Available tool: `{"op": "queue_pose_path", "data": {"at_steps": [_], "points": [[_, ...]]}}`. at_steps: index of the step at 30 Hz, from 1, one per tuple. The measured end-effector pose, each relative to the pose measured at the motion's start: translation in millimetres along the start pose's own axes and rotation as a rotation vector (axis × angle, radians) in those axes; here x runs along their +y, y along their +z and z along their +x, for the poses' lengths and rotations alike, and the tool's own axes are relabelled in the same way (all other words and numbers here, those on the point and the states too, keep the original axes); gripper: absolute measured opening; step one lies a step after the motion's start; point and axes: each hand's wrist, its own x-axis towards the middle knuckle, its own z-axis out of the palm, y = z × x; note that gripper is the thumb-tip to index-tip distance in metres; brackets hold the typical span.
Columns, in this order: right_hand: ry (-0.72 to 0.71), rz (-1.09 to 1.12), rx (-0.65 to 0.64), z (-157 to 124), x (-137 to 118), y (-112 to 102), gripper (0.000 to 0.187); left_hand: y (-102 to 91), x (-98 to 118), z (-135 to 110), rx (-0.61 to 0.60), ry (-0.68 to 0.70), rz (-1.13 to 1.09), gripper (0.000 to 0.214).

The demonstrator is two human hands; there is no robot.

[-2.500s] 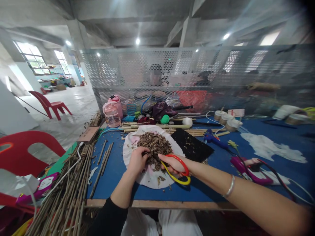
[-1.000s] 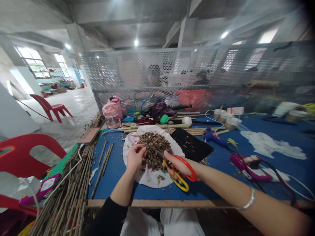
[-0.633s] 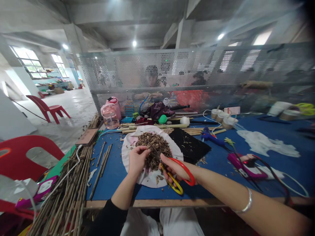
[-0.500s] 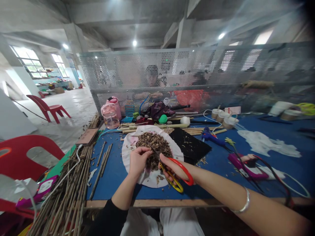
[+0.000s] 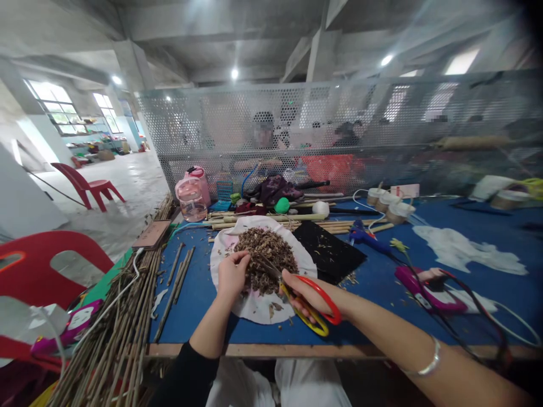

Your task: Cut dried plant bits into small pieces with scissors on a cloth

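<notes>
A white sheet [image 5: 257, 305] lies on the blue table [image 5: 382, 282] with a heap of brown dried plant bits [image 5: 267, 257] on it. My left hand [image 5: 231, 276] hovers at the heap's left edge, its fingertips pinched on a small piece. My right hand [image 5: 303, 291] grips red and yellow scissors [image 5: 316, 310], and their blades point up-left into the heap towards my left fingers.
A bundle of thin sticks [image 5: 123, 333] lies along the table's left edge. A black mat [image 5: 331, 251], a blue glue gun [image 5: 369, 237], a pink tool with cable [image 5: 419, 285] and white cloth [image 5: 462, 249] sit to the right. Behind stand a pink jug [image 5: 193, 195], paper cups [image 5: 392, 209] and a perforated screen [image 5: 322, 135] with people behind it. Red chairs [image 5: 42, 265] stand left.
My left hand came out of the heap with a pinched piece. My right hand turned the scissors so the blades point into the heap beside my left fingers.
</notes>
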Motion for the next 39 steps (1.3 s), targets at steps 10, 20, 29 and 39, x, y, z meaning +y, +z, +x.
{"op": "queue_pose_path", "data": {"at_steps": [10, 20, 29, 39], "points": [[0.087, 0.405, -0.012, -40.8, 6.3, -30.3, 0.064, 15.4, 43.6, 15.6, -0.028, 0.45, 0.442, 0.044], [0.133, 0.383, 0.151, -45.8, 13.0, -46.5, 0.063, 65.6, 58.4, 3.3, -0.206, 0.517, 0.848, 0.047], [0.174, 0.173, 0.047, -31.5, -1.8, -50.7, 0.064, 22.5, 31.2, 21.2, -0.158, 0.488, 0.551, 0.028], [0.286, -0.069, -0.127, 6.8, -37.4, -41.1, 0.078, -1.9, 18.1, 7.2, -0.113, 0.442, 0.367, 0.06]]}}
